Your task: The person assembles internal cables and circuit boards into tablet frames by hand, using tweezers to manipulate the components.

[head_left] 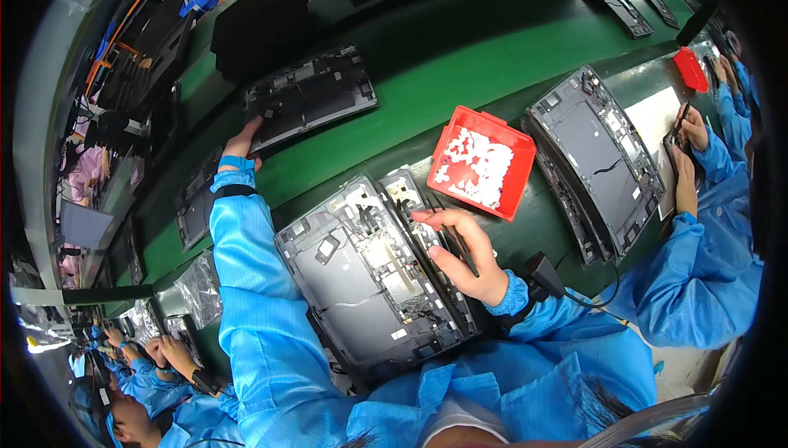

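Observation:
My left hand [242, 141] reaches far left and grips the near left corner of a black laptop base [316, 95], thumb on top. That base lies on the green surface [427, 62]. My right hand [469, 255] is half curled around a thin dark tool, mostly hidden by the fingers; its exact kind cannot be made out. It hovers over the right side of an opened grey laptop base [349, 284] in front of me, circuit board and cables exposed. Another laptop base [402, 189] shows from under its right edge.
A red bin [521, 181] of small white pieces stands right of centre. Further right are stacked laptop bases [603, 160]. A co-worker's hands [688, 152] work over a white sheet there. More people sit at the lower left. A black cable [603, 300] runs beside my right wrist.

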Available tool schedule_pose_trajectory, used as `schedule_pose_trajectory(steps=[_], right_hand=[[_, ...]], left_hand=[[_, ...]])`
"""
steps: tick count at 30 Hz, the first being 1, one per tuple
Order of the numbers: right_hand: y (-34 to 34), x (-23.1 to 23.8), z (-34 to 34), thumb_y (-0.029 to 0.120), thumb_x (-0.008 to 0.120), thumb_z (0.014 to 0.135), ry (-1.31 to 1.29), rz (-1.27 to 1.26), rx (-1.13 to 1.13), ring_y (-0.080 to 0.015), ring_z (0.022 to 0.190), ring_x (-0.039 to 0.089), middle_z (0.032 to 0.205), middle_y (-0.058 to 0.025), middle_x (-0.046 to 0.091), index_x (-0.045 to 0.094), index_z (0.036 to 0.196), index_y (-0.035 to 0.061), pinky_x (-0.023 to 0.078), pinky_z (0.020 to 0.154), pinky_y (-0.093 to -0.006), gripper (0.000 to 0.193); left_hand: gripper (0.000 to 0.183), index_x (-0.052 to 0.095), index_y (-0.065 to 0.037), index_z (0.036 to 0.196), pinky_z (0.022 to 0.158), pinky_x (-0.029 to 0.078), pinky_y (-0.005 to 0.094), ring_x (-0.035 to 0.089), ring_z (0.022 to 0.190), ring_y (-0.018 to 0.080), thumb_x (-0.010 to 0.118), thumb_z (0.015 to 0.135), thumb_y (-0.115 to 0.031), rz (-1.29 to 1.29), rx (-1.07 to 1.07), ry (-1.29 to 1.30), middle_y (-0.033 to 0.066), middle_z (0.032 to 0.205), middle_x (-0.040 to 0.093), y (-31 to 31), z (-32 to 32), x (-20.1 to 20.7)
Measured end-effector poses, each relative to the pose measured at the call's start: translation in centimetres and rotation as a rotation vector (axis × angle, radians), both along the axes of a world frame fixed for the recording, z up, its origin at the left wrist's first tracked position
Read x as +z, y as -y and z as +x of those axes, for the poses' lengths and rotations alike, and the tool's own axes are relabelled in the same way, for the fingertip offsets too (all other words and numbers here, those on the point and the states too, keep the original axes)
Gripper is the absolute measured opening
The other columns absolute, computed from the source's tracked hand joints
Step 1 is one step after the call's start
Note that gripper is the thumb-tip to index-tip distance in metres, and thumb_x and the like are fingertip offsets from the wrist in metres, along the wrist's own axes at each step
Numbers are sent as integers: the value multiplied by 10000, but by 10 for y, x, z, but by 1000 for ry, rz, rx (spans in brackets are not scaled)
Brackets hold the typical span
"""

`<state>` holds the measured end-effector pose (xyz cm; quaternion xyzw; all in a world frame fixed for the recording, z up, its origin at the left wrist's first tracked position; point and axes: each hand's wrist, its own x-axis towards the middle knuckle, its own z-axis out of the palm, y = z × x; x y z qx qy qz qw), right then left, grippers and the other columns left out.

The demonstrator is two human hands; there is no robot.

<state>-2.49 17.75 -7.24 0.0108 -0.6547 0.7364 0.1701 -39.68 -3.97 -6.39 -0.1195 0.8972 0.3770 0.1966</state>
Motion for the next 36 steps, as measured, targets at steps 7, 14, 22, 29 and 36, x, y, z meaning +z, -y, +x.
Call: schedule_pose_trajectory(steps=[7,14,22,29,36], right_hand=[[-1,7,4,-23,570,784,-167,107,-124,-269,1151,500,1205,-197,529,475,1115,-9,361,983,-367,344],[-30,43,-4,153,837,557,-454,545,-199,-396,1291,313,1364,-249,362,386,1226,66,262,1051,-458,812],[-11,10,69,194,808,614,-316,756,119,-385,1036,536,1270,-241,468,505,1096,22,435,859,-423,594],[-2,18,89,233,764,629,-209,771,93,-389,1010,513,1224,-220,479,505,1130,52,427,862,-415,592],[-19,48,78,102,660,716,-352,857,-197,-351,984,531,1125,-190,538,608,901,68,386,921,-473,195]], left_hand=[[510,534,-22,1141,737,489,381,574,875,241,547,870,-453,299,-24,-318,123,1013,591,77,-24,-12],[494,544,14,1132,772,492,308,619,844,175,470,923,-427,657,-37,-141,93,1014,633,86,97,83],[388,641,15,926,652,472,245,586,705,92,573,883,-364,370,-497,100,42,812,657,63,170,51],[201,681,-47,880,747,447,353,558,821,259,712,695,-117,-354,-795,-1227,82,854,602,28,220,66],[240,679,-70,870,753,444,353,543,851,268,710,635,-27,147,-1146,-827,67,858,579,-36,341,74]])
